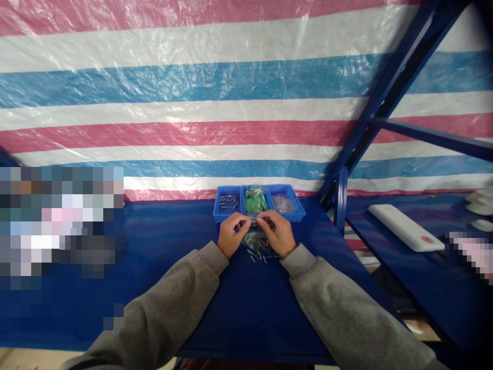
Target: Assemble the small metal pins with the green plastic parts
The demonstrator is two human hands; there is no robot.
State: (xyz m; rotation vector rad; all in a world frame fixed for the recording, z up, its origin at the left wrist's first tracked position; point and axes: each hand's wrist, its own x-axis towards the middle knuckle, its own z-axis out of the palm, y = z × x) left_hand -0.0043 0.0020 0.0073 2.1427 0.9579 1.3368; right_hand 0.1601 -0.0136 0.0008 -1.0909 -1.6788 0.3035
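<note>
My left hand (233, 234) and my right hand (278, 234) meet in the middle, thumbs and index fingers pinched together. Between the fingertips is a small clear plastic bag (253, 221), its edge gripped from both sides; its contents are too small to make out. Under and just in front of my hands lie more clear packets (252, 240) and loose metal screws (257, 255), partly hidden by my right hand. Right behind my fingers stands a blue divided tray (222, 218). Its left compartment holds metal screws (228, 201), the middle one green packets (256, 201), the right one small clear pieces (284, 204).
The blue tabletop (173, 288) spreads around my arms. A striped plastic sheet (215, 82) hangs behind it. At right rise blue metal frame bars (341, 180); beyond them a long white box (406, 227) lies on another blue table (435, 288). Blurred blocks cover the far left.
</note>
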